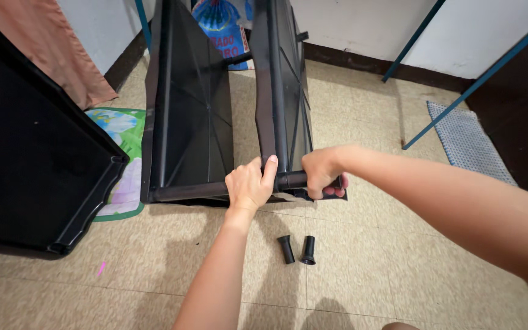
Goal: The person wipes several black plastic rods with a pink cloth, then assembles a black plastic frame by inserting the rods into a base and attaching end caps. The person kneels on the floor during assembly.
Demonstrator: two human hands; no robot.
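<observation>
Beige tiled floor [362, 122], left hand [249, 186] and right hand [322, 174] fingers wrapped around black plastic shelf tube [288, 179], two short black connector pegs [297, 249] just below it

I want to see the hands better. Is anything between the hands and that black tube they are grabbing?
Nothing visible. The left hand and right hand both wrap the black plastic tube joining the two black plastic shelf trays. The two short black plastic pegs lie apart on the tiled floor.

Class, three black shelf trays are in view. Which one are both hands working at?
The right-hand upright tray: the left hand and right hand grip the black tube at its near corner. The middle tray and the big left tray go untouched.
</observation>
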